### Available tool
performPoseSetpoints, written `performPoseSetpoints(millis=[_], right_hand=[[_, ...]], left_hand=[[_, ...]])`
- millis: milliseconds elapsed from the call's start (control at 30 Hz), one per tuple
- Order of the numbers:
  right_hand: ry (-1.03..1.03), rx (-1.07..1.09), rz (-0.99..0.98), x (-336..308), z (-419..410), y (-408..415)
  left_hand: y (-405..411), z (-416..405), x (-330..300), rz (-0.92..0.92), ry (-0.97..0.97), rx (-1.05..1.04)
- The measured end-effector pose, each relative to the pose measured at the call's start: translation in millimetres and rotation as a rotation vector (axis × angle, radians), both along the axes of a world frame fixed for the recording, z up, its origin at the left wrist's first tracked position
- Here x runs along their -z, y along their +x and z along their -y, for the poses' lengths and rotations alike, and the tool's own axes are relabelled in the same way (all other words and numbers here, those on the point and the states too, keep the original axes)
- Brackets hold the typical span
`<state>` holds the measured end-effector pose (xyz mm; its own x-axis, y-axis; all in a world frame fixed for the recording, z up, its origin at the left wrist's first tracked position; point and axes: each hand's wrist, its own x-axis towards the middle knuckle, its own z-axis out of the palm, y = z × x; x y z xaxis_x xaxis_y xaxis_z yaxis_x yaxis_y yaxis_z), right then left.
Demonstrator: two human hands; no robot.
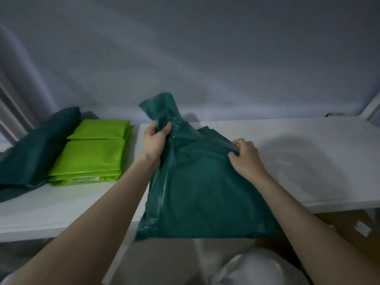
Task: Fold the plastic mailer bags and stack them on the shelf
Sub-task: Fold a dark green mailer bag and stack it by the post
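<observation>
The left hand (155, 140) has its fingers and thumb curled tight round the bunched upper corner of a dark green mailer bag (202, 194), lifting that corner so it sticks up at about 12 o'clock from the fist. The right hand (245, 156), at 3 o'clock from the left, pinches the bag's opposite upper edge between curled fingers and thumb. The bag hangs between them and spreads toward 6 o'clock, its lower part draped over the front edge of a white shelf (308, 153).

At 9 o'clock from the left hand, a stack of folded lime green mailer bags (92, 155) lies on the shelf. Just beside it, further toward 9 o'clock, lies a pile of dark green bags (35, 149), touching the lime stack's edge.

At 5 o'clock, below the shelf, a white bundle (261, 268) shows, blurred.
</observation>
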<state>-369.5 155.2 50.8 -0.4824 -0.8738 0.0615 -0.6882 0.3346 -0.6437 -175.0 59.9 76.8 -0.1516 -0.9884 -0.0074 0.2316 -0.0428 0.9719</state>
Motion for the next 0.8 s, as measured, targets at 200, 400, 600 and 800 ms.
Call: performPoseSetpoints(millis=[200, 400, 600, 800], right_hand=[[-0.019, 0.153, 0.243, -29, 6, 5], [-0.01, 0.292, 0.628, -53, 11, 10], [-0.323, 0.357, 0.735, -57, 10, 14], [-0.567, 0.278, 0.754, -72, 1, 14]], left_hand=[[28, 0, -37, -0.141, -0.078, 0.123], [53, -2, -59, -0.226, -0.04, 0.138], [72, 3, -58, 0.033, -0.237, -0.143], [86, 11, -50, 0.143, -0.308, -0.202]])
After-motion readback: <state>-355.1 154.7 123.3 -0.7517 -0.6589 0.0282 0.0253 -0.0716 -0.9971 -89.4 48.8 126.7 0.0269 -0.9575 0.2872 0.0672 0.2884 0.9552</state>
